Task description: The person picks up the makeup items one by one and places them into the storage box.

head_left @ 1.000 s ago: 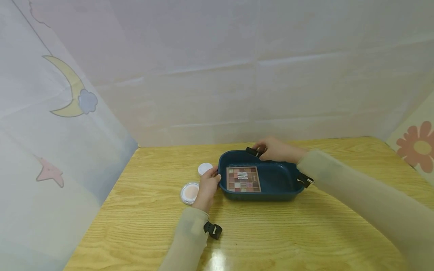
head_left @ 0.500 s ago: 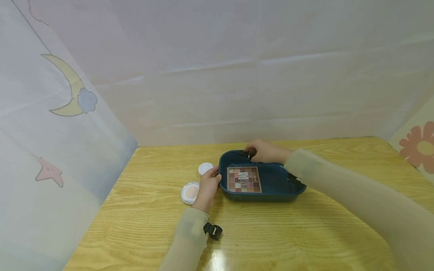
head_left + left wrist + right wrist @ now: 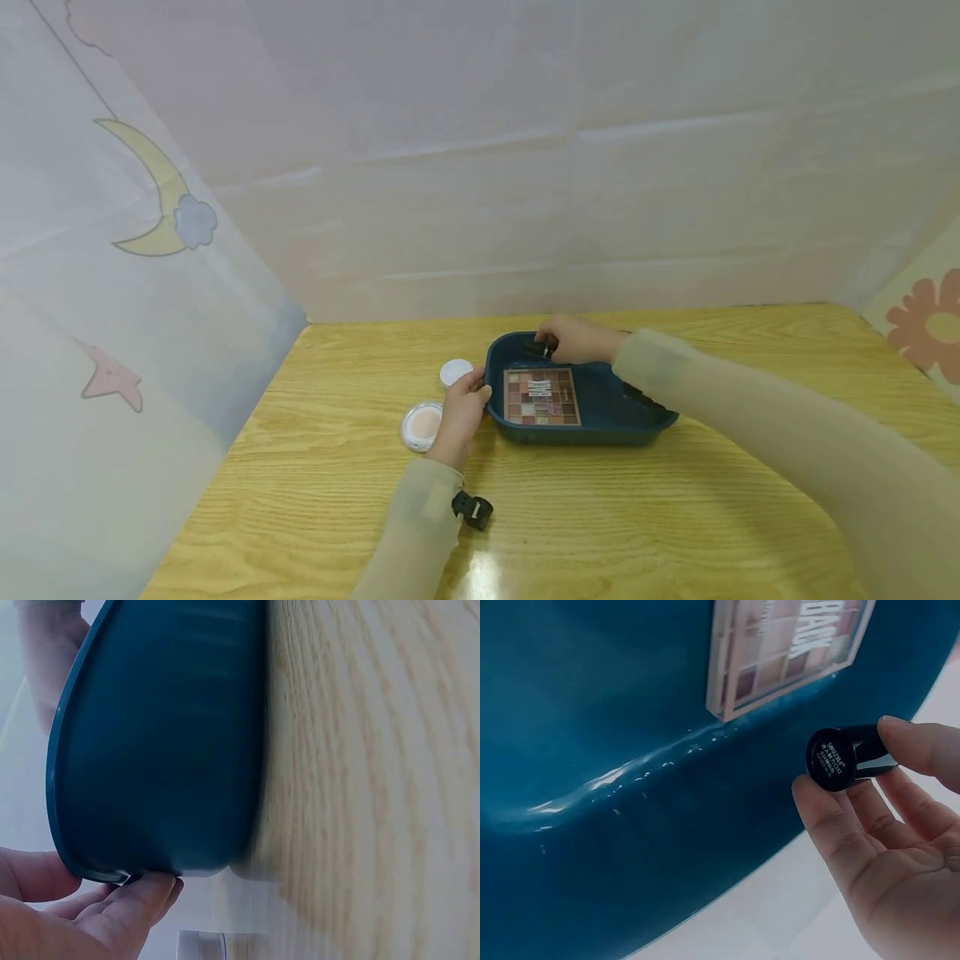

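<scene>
I wore a pale beige, long left sleeve (image 3: pixel 405 537) of soft-looking plain cloth, its cuff ending at my bare left hand (image 3: pixel 461 414). Near that cuff a duller, greyish patch marked the fabric. A small, blocky black device (image 3: pixel 480 514) with a short, light strip jutted from the inner side of my wrist. My long right sleeve (image 3: pixel 757 425) matched in pale beige, lightly creased, and ended at my bare right hand (image 3: pixel 581 340). Another dark wrist piece (image 3: pixel 647 400) showed only partly beside its cuff.

Glossy, smooth plastic tray (image 3: pixel 600 436) and shiny tube (image 3: pixel 834 760) (wood-grained tabletop (image 3: pixel 600 517), also glossy)
</scene>
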Demonstrator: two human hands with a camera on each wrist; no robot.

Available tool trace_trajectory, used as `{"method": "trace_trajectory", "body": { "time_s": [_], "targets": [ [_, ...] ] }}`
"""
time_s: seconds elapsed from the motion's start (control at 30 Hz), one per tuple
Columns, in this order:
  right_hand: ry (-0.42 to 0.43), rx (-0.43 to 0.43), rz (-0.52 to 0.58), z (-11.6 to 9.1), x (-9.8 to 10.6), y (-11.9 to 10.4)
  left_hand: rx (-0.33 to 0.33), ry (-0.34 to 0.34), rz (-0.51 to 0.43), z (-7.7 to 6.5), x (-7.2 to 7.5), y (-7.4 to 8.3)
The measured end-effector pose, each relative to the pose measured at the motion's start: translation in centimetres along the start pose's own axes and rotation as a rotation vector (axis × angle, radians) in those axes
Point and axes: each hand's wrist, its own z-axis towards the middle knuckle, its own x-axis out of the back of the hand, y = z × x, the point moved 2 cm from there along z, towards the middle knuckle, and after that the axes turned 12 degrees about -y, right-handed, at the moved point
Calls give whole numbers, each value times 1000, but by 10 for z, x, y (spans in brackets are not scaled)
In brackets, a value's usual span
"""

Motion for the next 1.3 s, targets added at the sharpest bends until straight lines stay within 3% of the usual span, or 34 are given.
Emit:
{"method": "trace_trajectory", "body": {
  "time_s": [0.43,0.67,0.93,1.3],
  "targets": [
    [-46,-31,-187,19,-13,4,6,2,-1,-1,-2,-3],
    [-48,5,-254,30,-19,10,-13,-2,-12,0,-3,-2],
    [-87,-72,-317,28,-24,-2,-16,10,1,0,-3,-2],
    [-49,-50,-486,38,-31,4,-27,15,4,1,-5,-5]
  ]
}}
